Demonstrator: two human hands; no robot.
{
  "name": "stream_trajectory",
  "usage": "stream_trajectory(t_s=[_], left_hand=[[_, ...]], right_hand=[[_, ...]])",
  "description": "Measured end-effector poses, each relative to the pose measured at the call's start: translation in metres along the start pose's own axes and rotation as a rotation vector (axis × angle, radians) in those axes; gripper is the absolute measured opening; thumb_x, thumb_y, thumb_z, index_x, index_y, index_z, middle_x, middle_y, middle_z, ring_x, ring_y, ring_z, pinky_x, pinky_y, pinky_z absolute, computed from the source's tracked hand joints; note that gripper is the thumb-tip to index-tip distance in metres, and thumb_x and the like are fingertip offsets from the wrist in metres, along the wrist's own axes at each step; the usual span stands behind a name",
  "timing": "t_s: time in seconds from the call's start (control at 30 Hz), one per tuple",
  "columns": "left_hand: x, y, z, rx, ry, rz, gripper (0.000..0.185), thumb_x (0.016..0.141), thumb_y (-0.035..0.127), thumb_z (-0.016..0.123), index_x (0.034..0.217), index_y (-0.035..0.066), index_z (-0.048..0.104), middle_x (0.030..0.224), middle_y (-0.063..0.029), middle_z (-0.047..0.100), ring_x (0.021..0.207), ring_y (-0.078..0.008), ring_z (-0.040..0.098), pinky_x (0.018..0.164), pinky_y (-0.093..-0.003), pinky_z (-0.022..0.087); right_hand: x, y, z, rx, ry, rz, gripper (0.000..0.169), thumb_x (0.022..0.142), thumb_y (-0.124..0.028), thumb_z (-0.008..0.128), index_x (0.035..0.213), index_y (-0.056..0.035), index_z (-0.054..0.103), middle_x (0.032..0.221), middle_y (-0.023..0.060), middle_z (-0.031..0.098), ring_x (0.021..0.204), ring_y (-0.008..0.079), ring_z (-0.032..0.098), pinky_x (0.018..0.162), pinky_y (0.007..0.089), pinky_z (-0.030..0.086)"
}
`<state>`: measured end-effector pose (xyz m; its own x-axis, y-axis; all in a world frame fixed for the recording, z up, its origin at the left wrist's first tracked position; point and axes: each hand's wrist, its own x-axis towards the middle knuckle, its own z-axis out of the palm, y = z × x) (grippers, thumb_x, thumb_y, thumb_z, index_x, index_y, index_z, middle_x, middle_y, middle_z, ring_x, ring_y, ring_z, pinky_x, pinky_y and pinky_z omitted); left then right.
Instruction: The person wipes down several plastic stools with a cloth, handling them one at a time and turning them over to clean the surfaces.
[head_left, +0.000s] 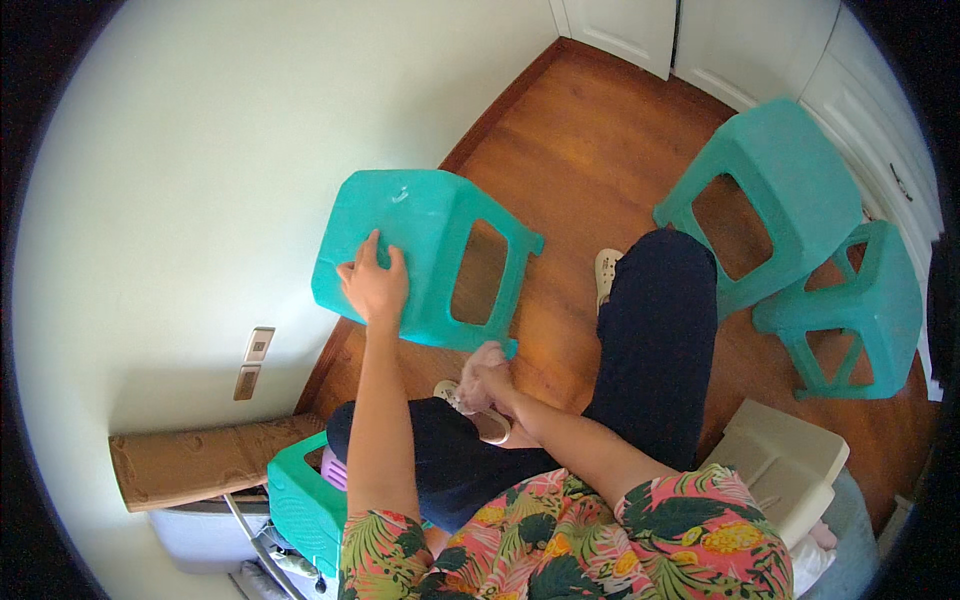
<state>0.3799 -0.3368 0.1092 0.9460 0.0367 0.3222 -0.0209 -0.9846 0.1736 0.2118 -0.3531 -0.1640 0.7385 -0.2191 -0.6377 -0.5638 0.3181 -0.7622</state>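
Note:
A teal plastic stool (435, 247) stands before me near the wall, with a small whitish mark on its seat. My left hand (377, 283) rests on the seat, its fingers apart, gripping nothing. Low down near one foot of that stool, my right hand (493, 381) holds a pinkish cloth (478, 375). The cloth hides part of that hand's fingers. Just behind the cloth is one of my beige clogs (491, 426).
Two more teal stools, a tall one (802, 180) and a smaller one (885, 322), stand at the right by white cabinet doors (862, 90). A beige plastic object (784, 457) is beside my right leg. A brown roll (210, 457) and a green plastic item (304, 499) lie at lower left.

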Motion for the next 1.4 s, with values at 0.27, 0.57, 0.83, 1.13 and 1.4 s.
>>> stream_trajectory(t_s=[0.27, 0.57, 0.83, 1.13, 1.4], left_hand=[[-0.006, -0.04, -0.032, -0.123, -0.235, 0.467, 0.053, 0.085, 0.035, 0.063, 0.134, 0.017, 0.057, 0.135, -0.0077, 0.057, 0.115, -0.0353, 0.047, 0.102, -0.0494, 0.038], [-0.007, -0.066, -0.029, 0.015, -0.108, 0.543, 0.06, 0.081, 0.033, 0.066, 0.139, 0.02, 0.053, 0.139, -0.0074, 0.053, 0.128, -0.0405, 0.039, 0.108, -0.0518, 0.032], [0.01, -0.045, -0.011, -0.144, -0.11, 0.482, 0.053, 0.085, 0.028, 0.064, 0.136, 0.019, 0.055, 0.138, -0.0089, 0.054, 0.132, -0.042, 0.038, 0.111, -0.0512, 0.031], [0.0, -0.046, 0.007, -0.026, -0.016, 0.157, 0.05, 0.093, 0.037, 0.053, 0.14, 0.02, 0.051, 0.142, -0.0073, 0.05, 0.135, -0.0425, 0.034, 0.111, -0.0595, 0.024], [-0.028, -0.016, 0.006, 0.129, -0.057, -0.071, 0.058, 0.093, 0.043, 0.052, 0.145, 0.02, 0.043, 0.145, -0.01, 0.046, 0.136, -0.0437, 0.03, 0.108, -0.0663, 0.023]], right_hand=[[0.036, 0.016, -0.044, 0.121, 0.151, -0.048, 0.026, 0.081, -0.013, 0.058, 0.106, -0.0055, 0.051, 0.104, 0.0117, 0.057, 0.1, 0.0254, 0.055, 0.083, 0.0397, 0.048], [0.071, 0.068, -0.011, 0.219, 0.17, -0.072, 0.033, 0.075, 0.002, 0.046, 0.107, -0.0089, 0.045, 0.101, 0.008, 0.048, 0.089, 0.0256, 0.053, 0.07, 0.0365, 0.049], [0.072, 0.024, -0.008, 0.195, 0.203, -0.086, 0.046, 0.073, 0.002, 0.058, 0.115, -0.0081, 0.043, 0.118, 0.007, 0.046, 0.109, 0.0237, 0.048, 0.089, 0.0324, 0.046], [-0.017, -0.142, -0.01, 0.572, 0.012, -0.161, 0.079, 0.078, -0.008, 0.064, 0.147, -0.0013, 0.026, 0.135, 0.0206, 0.048, 0.129, 0.0335, 0.044, 0.106, 0.0408, 0.038], [-0.064, -0.225, -0.023, 0.16, 0.056, -0.944, 0.047, 0.073, -0.011, 0.072, 0.114, -0.0058, 0.05, 0.117, 0.0233, 0.049, 0.111, 0.0437, 0.051, 0.091, 0.0484, 0.044]])
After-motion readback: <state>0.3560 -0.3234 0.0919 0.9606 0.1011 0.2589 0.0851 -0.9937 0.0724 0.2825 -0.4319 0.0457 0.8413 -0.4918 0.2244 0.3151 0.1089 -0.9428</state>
